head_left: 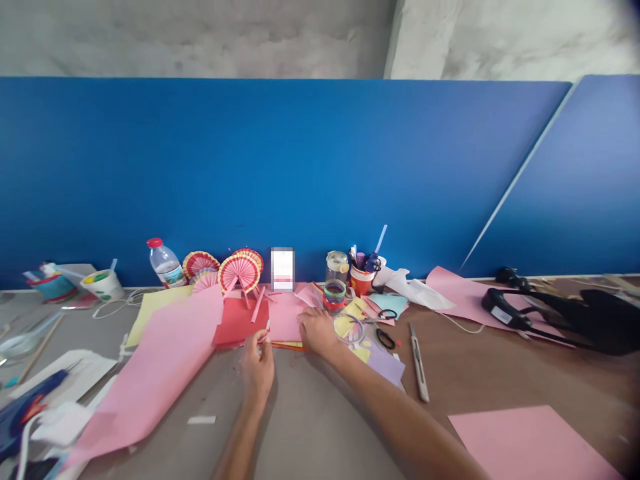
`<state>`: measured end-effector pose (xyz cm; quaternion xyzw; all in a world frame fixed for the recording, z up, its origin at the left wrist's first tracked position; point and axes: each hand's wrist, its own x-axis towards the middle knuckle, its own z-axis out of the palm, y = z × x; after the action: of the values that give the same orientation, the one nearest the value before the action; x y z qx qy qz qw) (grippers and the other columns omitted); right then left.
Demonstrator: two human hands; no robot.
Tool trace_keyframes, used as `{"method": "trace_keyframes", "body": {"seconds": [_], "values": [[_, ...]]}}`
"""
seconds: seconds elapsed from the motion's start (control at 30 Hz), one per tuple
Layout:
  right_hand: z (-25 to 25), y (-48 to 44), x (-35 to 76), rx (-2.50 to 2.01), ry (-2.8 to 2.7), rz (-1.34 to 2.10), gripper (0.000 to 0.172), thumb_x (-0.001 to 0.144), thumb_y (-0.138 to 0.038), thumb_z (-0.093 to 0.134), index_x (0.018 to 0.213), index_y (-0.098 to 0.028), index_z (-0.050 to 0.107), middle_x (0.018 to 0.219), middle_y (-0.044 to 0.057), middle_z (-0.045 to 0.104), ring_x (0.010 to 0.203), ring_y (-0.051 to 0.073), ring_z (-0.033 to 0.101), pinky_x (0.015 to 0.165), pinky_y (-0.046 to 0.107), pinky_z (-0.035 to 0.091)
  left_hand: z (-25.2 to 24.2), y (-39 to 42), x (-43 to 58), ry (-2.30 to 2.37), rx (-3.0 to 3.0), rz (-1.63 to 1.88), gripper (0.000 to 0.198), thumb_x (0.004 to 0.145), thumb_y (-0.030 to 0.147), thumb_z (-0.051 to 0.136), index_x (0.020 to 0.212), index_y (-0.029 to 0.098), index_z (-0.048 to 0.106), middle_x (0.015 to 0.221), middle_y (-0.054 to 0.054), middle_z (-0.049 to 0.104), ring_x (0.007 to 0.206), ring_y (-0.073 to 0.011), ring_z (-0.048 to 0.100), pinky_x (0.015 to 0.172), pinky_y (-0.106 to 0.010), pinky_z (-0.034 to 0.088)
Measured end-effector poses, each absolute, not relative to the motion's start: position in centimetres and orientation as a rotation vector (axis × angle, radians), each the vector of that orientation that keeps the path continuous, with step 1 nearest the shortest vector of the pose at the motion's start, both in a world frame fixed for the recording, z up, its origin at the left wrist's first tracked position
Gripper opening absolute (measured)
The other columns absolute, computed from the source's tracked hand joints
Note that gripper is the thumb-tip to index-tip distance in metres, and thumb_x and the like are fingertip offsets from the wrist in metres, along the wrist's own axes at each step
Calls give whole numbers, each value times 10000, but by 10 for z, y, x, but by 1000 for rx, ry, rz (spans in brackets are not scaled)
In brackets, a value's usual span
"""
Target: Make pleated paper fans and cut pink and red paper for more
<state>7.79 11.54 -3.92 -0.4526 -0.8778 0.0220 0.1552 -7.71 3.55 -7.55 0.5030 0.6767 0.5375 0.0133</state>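
My left hand (pixel 259 368) is at the near edge of the red paper (pixel 235 323), thumb and fingers closed in a pinch. A small white bit (pixel 269 325) shows at its fingertips; I cannot make out what it is. My right hand (pixel 317 330) lies on a pink paper sheet (pixel 284 317), fingers stretched out over its right side. Red and yellow sheets show under the pink one. Behind the hands stand pleated pink, red and yellow paper fans (pixel 240 273). A rolled pink paper strip (pixel 258 305) lies across the red paper.
A large pink sheet (pixel 150 373) curves up at left, near a blue glue gun (pixel 35 407). A lidded jar (pixel 337 270), black-handled scissors (pixel 385 338), a tape roll (pixel 349 329) and a utility knife (pixel 419 363) are at right. A bottle (pixel 166 263) stands by the blue partition (pixel 280 167).
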Motion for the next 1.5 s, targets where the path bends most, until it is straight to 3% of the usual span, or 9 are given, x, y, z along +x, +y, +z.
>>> {"method": "trace_keyframes", "body": {"seconds": [0.17, 0.37, 0.57, 1.1, 1.5], "values": [[-36, 109, 71, -1187, -2645, -4, 270, 828, -336, 565, 1020, -159, 632, 1108, 113, 615, 1070, 252, 509, 898, 367, 363, -75, 35, -79, 2112, 1568, 1673, 260, 839, 371, 423, 902, 193, 602, 888, -101, 677, 841, -237, 631, 791, -393, 501], [-44, 104, 66, -1098, -2731, -95, 245, 823, -236, 552, 1012, -98, 623, 1062, 166, 614, 1007, 269, 530, 866, 392, 368, -74, 35, -78, 2120, 1569, 1662, 235, 843, 344, 430, 904, 197, 602, 879, -92, 673, 830, -230, 627, 784, -384, 501], [-45, 106, 65, -1000, -2744, -119, 163, 811, -163, 523, 904, -118, 650, 921, 127, 650, 880, 222, 565, 881, 375, 339, -72, 35, -76, 2120, 1594, 1653, 223, 841, 334, 436, 870, 193, 607, 868, -94, 678, 832, -224, 630, 785, -371, 502], [-43, 109, 70, -1010, -2669, -108, 173, 837, -163, 481, 865, -148, 652, 892, 96, 650, 808, 192, 545, 825, 350, 330, -83, 40, -91, 2227, 1529, 1641, 241, 837, 315, 433, 953, 183, 599, 947, -107, 662, 905, -235, 627, 820, -386, 507], [-44, 109, 66, -1058, -2635, -79, 180, 857, -156, 464, 875, -143, 643, 907, 96, 646, 837, 201, 552, 826, 350, 336, -89, 36, -84, 2307, 1965, 1304, 275, 812, 165, 486, 1015, 194, 668, 1127, -136, 631, 1102, -294, 536, 969, -500, 401]]}}
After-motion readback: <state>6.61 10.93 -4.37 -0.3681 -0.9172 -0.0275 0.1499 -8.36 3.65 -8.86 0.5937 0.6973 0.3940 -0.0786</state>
